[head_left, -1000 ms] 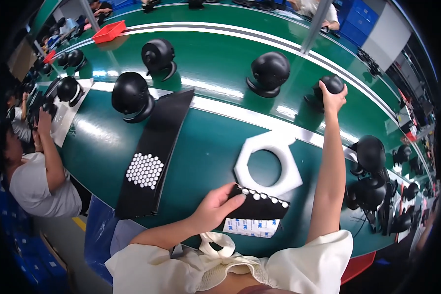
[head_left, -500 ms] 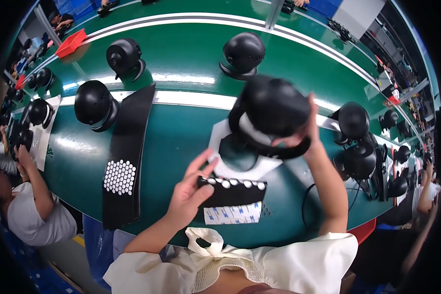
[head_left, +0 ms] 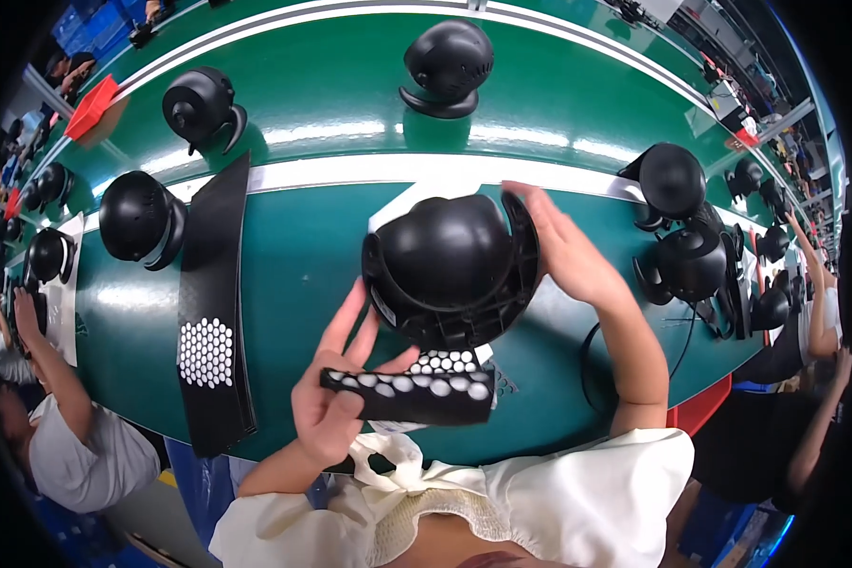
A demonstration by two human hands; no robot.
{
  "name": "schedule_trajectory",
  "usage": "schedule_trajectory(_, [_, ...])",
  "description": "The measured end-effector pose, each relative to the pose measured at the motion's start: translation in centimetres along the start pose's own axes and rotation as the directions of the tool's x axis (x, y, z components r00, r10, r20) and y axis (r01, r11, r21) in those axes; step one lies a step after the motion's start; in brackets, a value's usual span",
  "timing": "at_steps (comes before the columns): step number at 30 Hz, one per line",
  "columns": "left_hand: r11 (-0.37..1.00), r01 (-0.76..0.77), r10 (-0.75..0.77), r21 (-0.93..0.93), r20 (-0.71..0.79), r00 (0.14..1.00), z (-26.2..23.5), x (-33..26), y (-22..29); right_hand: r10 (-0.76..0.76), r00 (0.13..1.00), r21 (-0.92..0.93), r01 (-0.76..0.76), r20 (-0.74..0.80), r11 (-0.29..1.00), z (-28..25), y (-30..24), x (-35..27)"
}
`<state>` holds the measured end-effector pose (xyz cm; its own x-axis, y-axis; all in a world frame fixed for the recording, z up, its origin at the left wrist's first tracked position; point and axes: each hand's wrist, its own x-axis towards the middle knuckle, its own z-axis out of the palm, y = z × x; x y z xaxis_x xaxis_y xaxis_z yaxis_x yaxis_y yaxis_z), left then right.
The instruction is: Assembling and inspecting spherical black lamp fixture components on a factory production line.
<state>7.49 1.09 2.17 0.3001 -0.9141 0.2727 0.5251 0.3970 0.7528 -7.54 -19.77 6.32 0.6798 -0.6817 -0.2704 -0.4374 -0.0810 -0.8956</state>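
Observation:
A round black plastic housing [head_left: 440, 251] with a curved base is tilted in front of me, its ribbed underside facing my body. My right hand [head_left: 563, 248] grips the base at its right side. Between thumb and fingers, my left hand [head_left: 329, 398] pinches a black sheet strip [head_left: 421, 409] with a row of round white stickers along its top edge. The left fingertips reach up to the housing's lower left edge. Behind the strip, part of a sheet of white round stickers [head_left: 450, 361] shows. A white sheet [head_left: 398, 210] lies beneath the housing, mostly hidden.
Long black sheets [head_left: 215, 303] with a patch of white dots lie on the left. More black housings stand left [head_left: 140, 218], far [head_left: 448, 66] and right [head_left: 686, 265]. A black cable [head_left: 592, 379] curls at right. A red bin [head_left: 701, 405] sits by the near edge; co-workers flank me.
The housing has moved left and turned, so its ribbed underside now faces me. My left hand has come lower with the black strip, which is now lifted and tilted. The whole view has shifted slightly.

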Motion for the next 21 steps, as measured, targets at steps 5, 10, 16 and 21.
schedule_trajectory(5, [0.864, -0.003, 0.090, 0.503, -0.150, 0.985, -1.0, -0.7, -0.2, -0.222, 0.949, -0.471, 0.094, -0.223, 0.877, -1.6, -2.7, -2.4])
schedule_trajectory(10, [0.570, -0.023, 0.139, 0.821, -0.069, 0.988, -0.2, -1.4, 0.6, -0.787, 0.615, -0.352, 0.728, -0.045, 0.589, 1.9, -3.4, -4.9])
schedule_trajectory(16, [0.681, -0.184, 0.164, 0.708, 0.098, 0.982, -1.0, -1.1, 1.3, -0.762, 0.639, -0.381, 0.733, 0.103, 0.564, 4.5, -3.9, -4.1])
schedule_trajectory(21, [0.884, -0.225, 0.231, 0.410, 0.036, 0.972, -0.7, -0.1, 0.0, -0.656, 0.729, 0.055, 0.659, 0.195, 0.750, 5.4, -3.0, -4.3])
